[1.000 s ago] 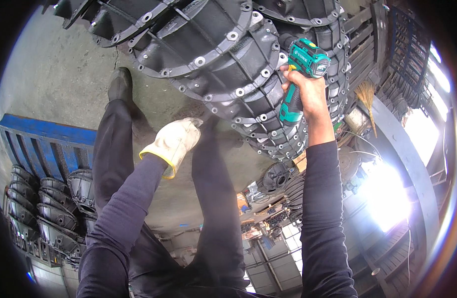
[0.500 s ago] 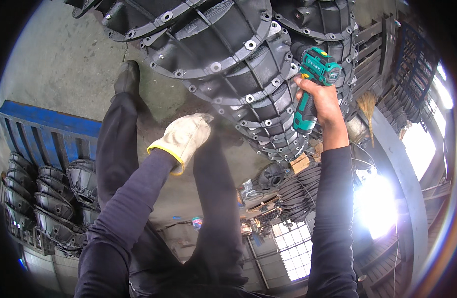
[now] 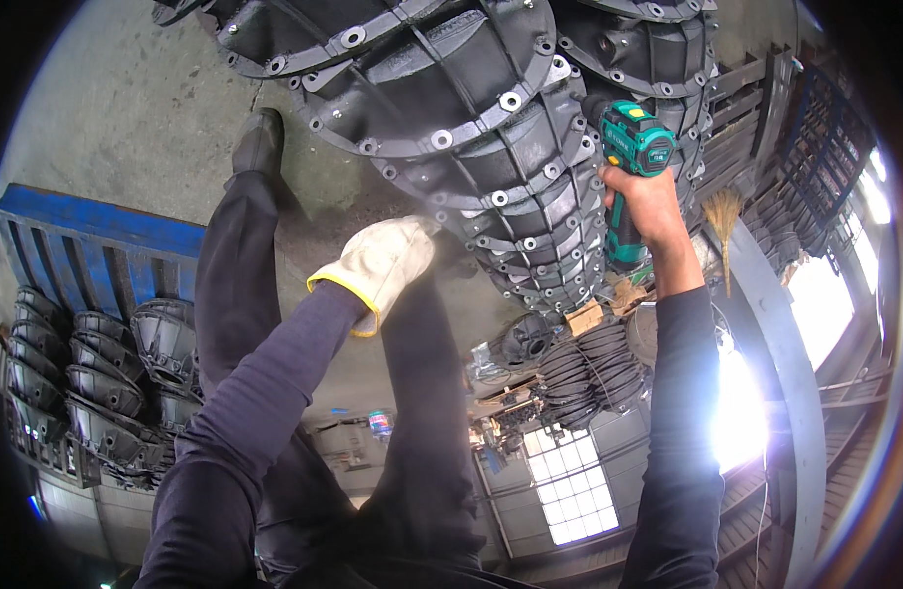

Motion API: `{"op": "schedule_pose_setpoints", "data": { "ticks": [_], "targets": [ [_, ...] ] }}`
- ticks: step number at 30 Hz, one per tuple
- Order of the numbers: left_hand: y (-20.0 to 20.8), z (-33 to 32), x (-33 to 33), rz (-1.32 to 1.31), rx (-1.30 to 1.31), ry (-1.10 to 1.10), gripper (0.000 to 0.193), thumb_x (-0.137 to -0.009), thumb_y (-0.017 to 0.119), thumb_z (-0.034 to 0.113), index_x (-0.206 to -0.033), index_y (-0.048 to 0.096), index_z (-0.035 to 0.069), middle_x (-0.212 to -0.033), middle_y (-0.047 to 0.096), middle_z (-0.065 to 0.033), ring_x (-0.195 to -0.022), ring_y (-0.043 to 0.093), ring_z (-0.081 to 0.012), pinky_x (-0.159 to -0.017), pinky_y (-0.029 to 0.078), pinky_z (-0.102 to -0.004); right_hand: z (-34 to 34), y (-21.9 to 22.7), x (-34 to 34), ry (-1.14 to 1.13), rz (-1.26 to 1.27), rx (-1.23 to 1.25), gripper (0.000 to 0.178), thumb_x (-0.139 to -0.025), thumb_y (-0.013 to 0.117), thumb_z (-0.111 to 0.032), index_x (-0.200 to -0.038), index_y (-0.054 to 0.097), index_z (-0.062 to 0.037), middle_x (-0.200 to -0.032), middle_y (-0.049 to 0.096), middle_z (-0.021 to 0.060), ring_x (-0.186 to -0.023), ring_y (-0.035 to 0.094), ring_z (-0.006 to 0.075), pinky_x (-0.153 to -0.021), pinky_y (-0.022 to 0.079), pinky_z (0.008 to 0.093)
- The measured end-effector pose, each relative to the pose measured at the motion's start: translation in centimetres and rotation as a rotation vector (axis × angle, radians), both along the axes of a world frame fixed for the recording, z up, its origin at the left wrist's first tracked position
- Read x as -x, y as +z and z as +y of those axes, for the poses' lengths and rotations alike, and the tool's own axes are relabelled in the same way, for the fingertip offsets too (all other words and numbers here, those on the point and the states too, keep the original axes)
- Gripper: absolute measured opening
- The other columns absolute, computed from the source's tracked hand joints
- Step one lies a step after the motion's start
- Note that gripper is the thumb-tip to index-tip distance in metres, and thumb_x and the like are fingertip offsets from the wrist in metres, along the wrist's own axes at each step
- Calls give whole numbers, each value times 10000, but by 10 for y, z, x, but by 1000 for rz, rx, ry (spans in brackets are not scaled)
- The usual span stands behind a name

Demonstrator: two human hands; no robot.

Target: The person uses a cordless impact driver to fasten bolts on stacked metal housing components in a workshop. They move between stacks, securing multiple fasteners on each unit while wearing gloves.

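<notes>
My bare right hand (image 3: pixel 652 208) is wrapped round the grip of a green and black cordless drill (image 3: pixel 640 139). The drill's black nose points away from me, at the gap between two tall stacks of dark metal housings. It overlaps the housings in the picture, and whether it touches one I cannot tell. Lower and further left, my left hand (image 3: pixel 383 263) wears a cream work glove with a yellow cuff edge. Its tip reaches close to the rim of the nearer housing stack (image 3: pixel 427 93); the fingers are blurred and partly turned away. The flanges have rows of bolt holes.
A second housing stack (image 3: pixel 657 59) rises behind the drill. To the left, a blue metal barrier (image 3: pixel 103 221) borders more stacked housings (image 3: pixel 103 368). A straw broom (image 3: pixel 723 221) and a grey beam (image 3: pixel 766 314) are at right. My shoe (image 3: pixel 259 142) rests on the concrete floor.
My gloved left hand has moved right and slightly up, toward the stack. The drill and my right hand have shifted a little right in the picture, and the whole view has moved slightly.
</notes>
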State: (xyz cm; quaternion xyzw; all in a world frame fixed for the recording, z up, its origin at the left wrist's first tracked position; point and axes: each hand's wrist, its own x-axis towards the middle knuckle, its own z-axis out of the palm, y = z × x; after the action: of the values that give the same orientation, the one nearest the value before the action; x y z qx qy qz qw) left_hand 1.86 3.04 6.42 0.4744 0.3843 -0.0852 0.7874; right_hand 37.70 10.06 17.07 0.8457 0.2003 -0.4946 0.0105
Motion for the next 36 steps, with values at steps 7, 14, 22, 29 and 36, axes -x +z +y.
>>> {"op": "schedule_pose_setpoints", "data": {
  "ticks": [7, 14, 22, 29, 36],
  "targets": [
    [-22, -27, 8, -70, 652, 494, 349, -1030, 567, 200, -1268, 720, -4, -1179, 769, -163, -1072, 724, -285, -965, 566, -369, 6, 3, 3, 27, -8, 21, 172, -824, 741, -101, -957, 696, 0, -800, 697, 66, -635, 665, 177, -618, 502, 359],
    [-13, -17, 7, -16, 266, 204, 353, -1054, 543, 203, -1282, 707, -9, -1152, 768, -153, -1060, 720, -251, -953, 565, -345, 8, 5, 6, 32, -11, 5, 156, -824, 732, -88, -949, 694, -3, -795, 697, 64, -630, 665, 174, -611, 505, 352],
    [-14, -17, 10, -2, -55, -13, 349, -987, 581, 207, -1251, 751, 54, -1221, 761, -181, -1151, 716, -341, -1027, 557, -410, 4, -1, 5, -2, -37, -12, 155, -832, 752, -78, -965, 714, -9, -802, 703, 54, -629, 667, 162, -603, 520, 345],
    [-14, -26, 21, 35, -411, -336, 365, -999, 553, 216, -1271, 745, 69, -1262, 752, -166, -1196, 697, -340, -1066, 534, -420, 5, 3, -2, 84, 29, -45, 168, -858, 765, -153, -959, 734, -23, -757, 690, 37, -624, 640, 129, -602, 503, 308],
    [-6, -30, 22, 45, -448, -380, 380, -993, 542, 195, -1293, 733, 60, -1295, 740, -172, -1212, 691, -347, -1072, 535, -413, -20, 65, 11, 78, 50, -110, 405, -866, 690, -115, -1253, 729, -3, -1076, 772, 84, -727, 637, 124, -709, 541, 297]
  ]
}}
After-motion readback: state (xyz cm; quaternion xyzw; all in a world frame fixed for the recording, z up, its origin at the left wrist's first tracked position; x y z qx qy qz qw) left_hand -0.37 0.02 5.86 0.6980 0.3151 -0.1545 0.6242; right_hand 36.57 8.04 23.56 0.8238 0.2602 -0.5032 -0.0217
